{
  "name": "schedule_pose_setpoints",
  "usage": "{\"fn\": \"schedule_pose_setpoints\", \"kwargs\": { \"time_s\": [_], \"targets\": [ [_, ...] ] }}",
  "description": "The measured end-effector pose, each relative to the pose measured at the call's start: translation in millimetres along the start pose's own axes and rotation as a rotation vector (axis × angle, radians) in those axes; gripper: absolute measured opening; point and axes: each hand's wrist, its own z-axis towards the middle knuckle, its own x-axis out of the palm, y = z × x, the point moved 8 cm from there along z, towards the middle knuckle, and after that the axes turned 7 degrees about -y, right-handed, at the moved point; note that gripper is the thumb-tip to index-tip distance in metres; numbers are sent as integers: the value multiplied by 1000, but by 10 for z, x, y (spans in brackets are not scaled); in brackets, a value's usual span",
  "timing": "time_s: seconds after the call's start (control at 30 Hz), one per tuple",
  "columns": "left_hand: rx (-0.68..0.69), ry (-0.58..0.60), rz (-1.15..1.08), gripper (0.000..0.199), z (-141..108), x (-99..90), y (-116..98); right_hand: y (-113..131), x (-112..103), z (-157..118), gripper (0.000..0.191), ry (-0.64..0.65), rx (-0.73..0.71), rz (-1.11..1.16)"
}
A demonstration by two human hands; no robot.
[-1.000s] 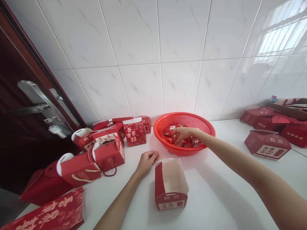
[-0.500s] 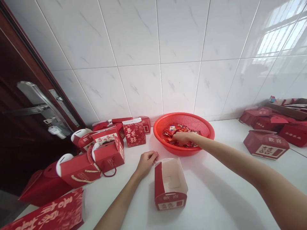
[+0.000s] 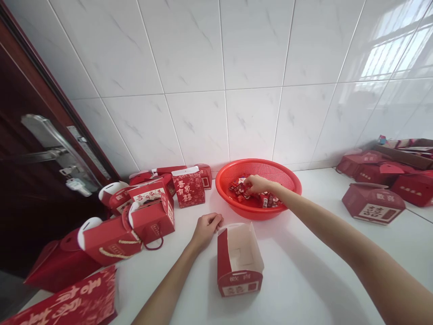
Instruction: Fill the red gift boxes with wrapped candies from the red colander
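Wrapped candies (image 3: 269, 200) lie around the right hand (image 3: 254, 185), its grip impossible to tell, inside the red colander (image 3: 257, 214)'s rim; the left hand (image 3: 205, 229), fingers curled together, rests by the gift box (image 3: 241, 259).

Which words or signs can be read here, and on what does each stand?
"吾家有囍": upright red patterned paper box.
"吾家有囍", cut off at the frame edge: large red patterned box, lower left.
"歡喜", "囍": dark-red cardboard box, right.
"歡喜", slightly blurred: open red-and-cream cardboard box.
Too small or blurred: other red cardboard boxes; small red wrappers.
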Motion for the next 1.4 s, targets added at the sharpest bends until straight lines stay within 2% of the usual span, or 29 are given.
{"fn": "schedule_pose_setpoints", "kwargs": {
  "time_s": [0.2, 0.33, 0.5, 0.7, 0.93, 1.07, 1.2, 1.3, 1.4],
  "targets": [
    [-1, 0, -1, 36, 1, -1, -9, -33, -58, 21, 5, -92, 44, -4],
    [0, 2, -2, 35, -4, 0, -22, -34, -65, 13, 13, -118, 36, 58],
    [-1, 2, -8, 35, -4, 4, -14, 16, -63, 11, 21, -126, -47, 245],
    [-6, 1, -33, 33, 3, 4, 3, 56, -145, 31, 32, -225, -115, 469],
    [-28, -5, -99, 32, -8, 7, 3, 127, -336, -130, 15, -283, -103, 681],
    [-51, -5, -190, 31, -4, 11, 19, 353, -420, -278, 12, -225, -163, 766],
    [-86, 0, -347, 31, 8, -72, -2, 790, -288, -454, 9, -70, -287, 746],
    [-121, 35, -493, 42, -7, -121, -54, 1159, -143, -588, 13, -57, -469, 479],
    [-162, 86, -614, 39, -40, -84, -84, 1346, 8, -600, 17, -89, -499, 162]
  ]
}}
